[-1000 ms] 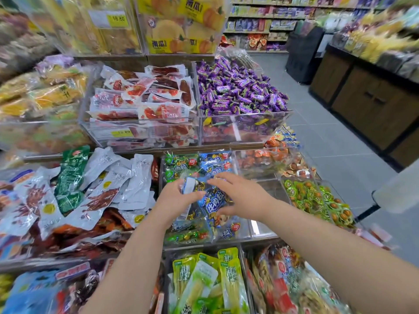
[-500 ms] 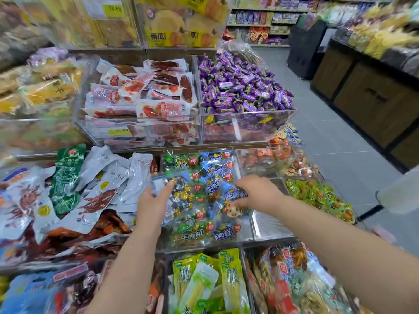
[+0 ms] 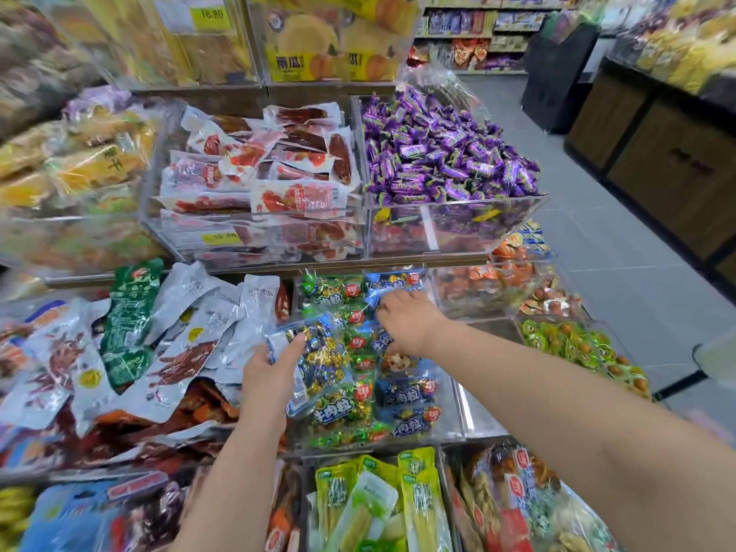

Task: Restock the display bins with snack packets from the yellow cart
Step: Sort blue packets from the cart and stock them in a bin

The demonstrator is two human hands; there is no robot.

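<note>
Faces a stepped display of clear plastic bins in a shop aisle. Grasps with the left hand [image 3: 271, 370] a clear packet [image 3: 318, 360] of gold- and blue-wrapped sweets, tilted over the left side of the middle bin [image 3: 450, 416]. Reaches with the right hand [image 3: 410, 320] to the back of that same bin, fingers bent down onto the blue and green snack packets [image 3: 402, 396] piled there; cannot tell whether gripping one or only pressing. On the tier above: purple sweets [image 3: 446, 153] heaped to the right, red-and-white sausage packs [image 3: 271, 173] to the left. Left of the middle bin: silvery pouches [image 3: 207, 312] and a green pouch [image 3: 127, 320] in a loose spread. On the tier below: yellow-green packets [image 3: 370, 500] standing upright. To the right: grey tiled floor [image 3: 621, 272], a dark wooden counter [image 3: 657, 161], and stocked shelves [image 3: 478, 33] at the far end.
</note>
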